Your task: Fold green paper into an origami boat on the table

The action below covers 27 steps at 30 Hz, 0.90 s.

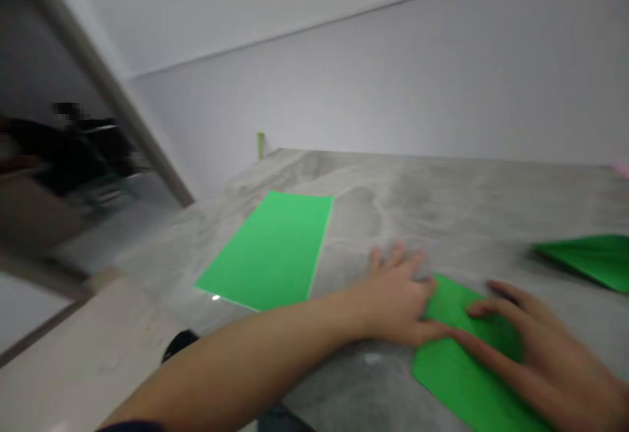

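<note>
A piece of green paper [437, 366] lies on the grey marbled table at the lower right, under both of my hands. My left hand [398, 297] rests with its fingers spread, its thumb on the paper's left part and the other fingertips over the tabletop. My right hand [545, 360] is on the paper's right part, fingers apart and slightly bent, its thumb meeting the left thumb. Part of the paper is hidden beneath the right hand. To the left, a flat green sheet [280, 248] lies apart from my hands.
Another green paper piece [590, 258], with raised edges, lies at the right edge of the table [417, 202]. A pale wall [368, 91] stands behind the table. Something pink [622, 170] shows at the far right. A doorway with dark, blurred things opens at the left.
</note>
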Tool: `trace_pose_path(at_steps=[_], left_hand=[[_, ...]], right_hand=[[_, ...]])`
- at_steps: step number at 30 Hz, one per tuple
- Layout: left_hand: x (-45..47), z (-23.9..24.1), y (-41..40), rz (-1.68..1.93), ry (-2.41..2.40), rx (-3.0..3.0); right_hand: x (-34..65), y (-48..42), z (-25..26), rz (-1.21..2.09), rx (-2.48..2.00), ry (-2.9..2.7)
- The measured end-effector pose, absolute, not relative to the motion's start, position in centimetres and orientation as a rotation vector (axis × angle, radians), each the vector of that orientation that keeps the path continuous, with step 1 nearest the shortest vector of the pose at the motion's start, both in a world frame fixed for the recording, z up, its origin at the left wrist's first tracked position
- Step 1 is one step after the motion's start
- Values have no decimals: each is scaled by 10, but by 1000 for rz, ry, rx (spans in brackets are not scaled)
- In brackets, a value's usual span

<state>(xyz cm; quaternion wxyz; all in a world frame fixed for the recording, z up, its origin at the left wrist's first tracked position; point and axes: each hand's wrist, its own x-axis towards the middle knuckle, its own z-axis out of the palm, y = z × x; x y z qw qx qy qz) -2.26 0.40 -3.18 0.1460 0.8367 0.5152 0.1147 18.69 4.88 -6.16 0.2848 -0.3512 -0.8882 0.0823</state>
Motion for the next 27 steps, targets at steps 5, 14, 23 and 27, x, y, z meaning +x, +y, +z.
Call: trace_pose_path(at_steps=[5,14,23,27], left_hand=[[-36,4,8,287,1700,2335],[-29,-4,1,182,1615,2337],[-27,1,-5,242,1523,2333],[-30,3,-5,393,1219,2452]], right_hand=[[184,43,-7,162,-1368,-2530],[183,45,-3,217,-1483,-2426],[183,40,4,330,-1545,-2398],[191,47,4,219,-1480,-2424]])
